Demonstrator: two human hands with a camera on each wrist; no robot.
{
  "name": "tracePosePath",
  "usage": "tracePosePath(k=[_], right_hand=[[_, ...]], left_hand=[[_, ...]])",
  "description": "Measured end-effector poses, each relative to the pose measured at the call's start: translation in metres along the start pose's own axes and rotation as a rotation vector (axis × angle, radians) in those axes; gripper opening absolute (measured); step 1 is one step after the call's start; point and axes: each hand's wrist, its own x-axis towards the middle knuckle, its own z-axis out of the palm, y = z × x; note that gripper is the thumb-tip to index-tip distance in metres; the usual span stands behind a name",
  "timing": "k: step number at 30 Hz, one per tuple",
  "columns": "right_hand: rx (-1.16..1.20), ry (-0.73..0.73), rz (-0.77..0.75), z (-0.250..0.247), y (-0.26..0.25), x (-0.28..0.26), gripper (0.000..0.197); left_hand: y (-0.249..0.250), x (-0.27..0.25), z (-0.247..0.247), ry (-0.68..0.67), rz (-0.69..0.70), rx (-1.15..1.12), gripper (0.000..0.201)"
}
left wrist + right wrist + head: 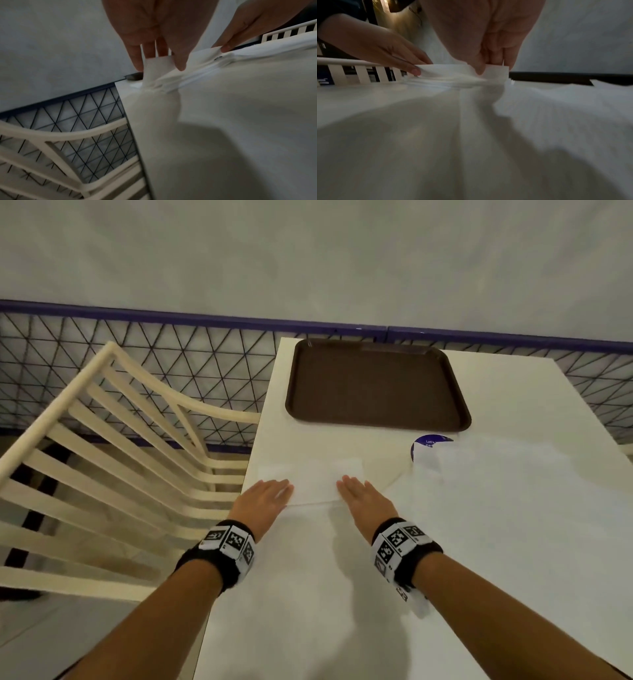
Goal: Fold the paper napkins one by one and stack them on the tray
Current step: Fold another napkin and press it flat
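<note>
A white paper napkin (pixel 313 484) lies on the white table (pixel 308 611), near its left edge. My left hand (pixel 286 489) holds the napkin's left end and my right hand (pixel 342 482) its right end. In the left wrist view the left hand (pixel 159 63) pinches a raised corner of the napkin (pixel 154 70) between thumb and fingers. In the right wrist view the right hand (pixel 488 67) pinches the other raised corner of the napkin (pixel 450 73). The brown tray (pixel 376 385) sits bare at the table's far end, beyond both hands.
Loose white napkins (pixel 513 474) spread over the table's right side, partly covering a round blue disc (pixel 428 445). A cream slatted chair (pixel 120 457) stands close to the table's left edge. A black mesh fence (pixel 205 354) runs behind the table.
</note>
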Motion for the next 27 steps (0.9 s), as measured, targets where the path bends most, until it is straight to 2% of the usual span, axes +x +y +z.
tracePosePath(k=[7,10,12,14,18,20,24,26,27], right_hand=[[0.049,-0.024,0.045,0.014,-0.003,0.0,0.06],[0.067,-0.029,0.071,0.015,-0.001,0.002,0.06],[0.073,-0.073,0.077,0.016,-0.001,0.001,0.06],[0.077,-0.085,0.084,0.017,0.001,-0.002,0.056],[0.176,-0.007,0.155,0.017,0.022,-0.025,0.051],[0.249,0.032,0.242,0.018,0.042,-0.05,0.051],[0.347,0.072,0.487,0.033,0.083,-0.113,0.056],[0.366,0.04,0.561,0.046,0.093,-0.139,0.062],[0.393,0.012,0.589,0.053,0.097,-0.152,0.066]], left_hand=[[-0.001,-0.003,0.025,-0.048,-0.1,-0.101,0.071],[0.002,-0.003,0.009,-0.052,-0.107,-0.133,0.061],[0.006,-0.003,0.0,-0.178,-0.111,-0.122,0.053],[0.009,-0.003,-0.007,-0.237,-0.134,-0.1,0.054],[0.023,0.008,-0.021,-0.144,-0.156,-0.061,0.054],[0.04,0.014,-0.029,-0.077,-0.108,-0.123,0.05],[0.087,0.037,-0.045,0.009,0.112,-0.164,0.049],[0.116,0.047,-0.051,-0.046,0.163,-0.259,0.049],[0.132,0.053,-0.052,-0.099,0.196,-0.236,0.049]])
